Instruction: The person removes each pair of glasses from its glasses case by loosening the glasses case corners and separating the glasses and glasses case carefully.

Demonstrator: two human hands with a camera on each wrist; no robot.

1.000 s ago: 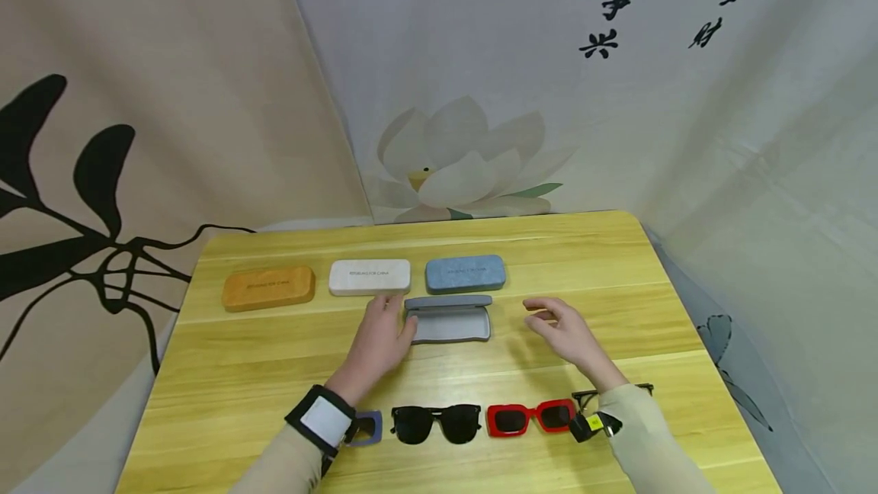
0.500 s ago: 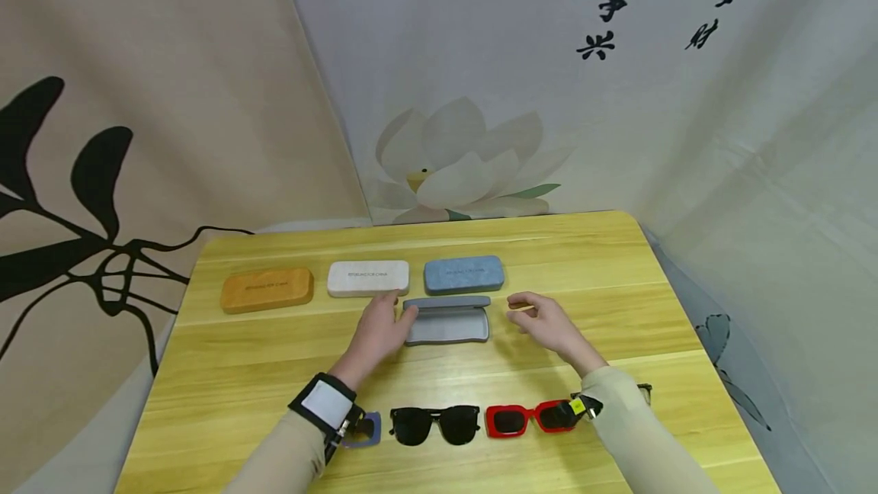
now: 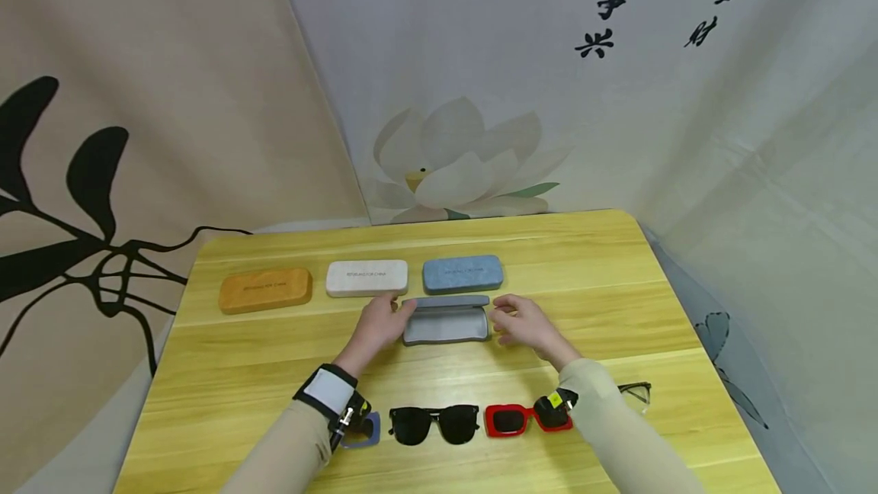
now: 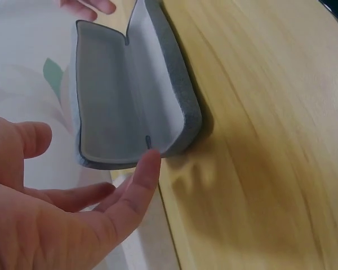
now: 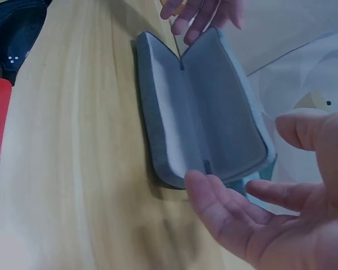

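Observation:
A grey glasses case (image 3: 446, 324) lies with its lid raised in the middle of the table, its pale inside bare. At its left end is my left hand (image 3: 381, 324), fingers loosely bent and thumb apart; in the left wrist view one fingertip is right at the hinge corner of the case (image 4: 136, 95). My right hand (image 3: 527, 324) is at the opposite end. In the right wrist view its fingertips overlap the near corner of the case (image 5: 200, 107), with the thumb spread away. Neither hand is curled round anything.
Behind stand an orange case (image 3: 266, 290), a white case (image 3: 366, 278) and a blue case (image 3: 463, 274). Nearer lie purple-framed glasses (image 3: 363, 431), black sunglasses (image 3: 434, 425), red sunglasses (image 3: 509, 420) and clear glasses (image 3: 638, 393), partly behind the sleeves.
My right hand has moved left to the right end of the grey case. My left hand has stayed at the left end, shifting only slightly. The case remains in place.

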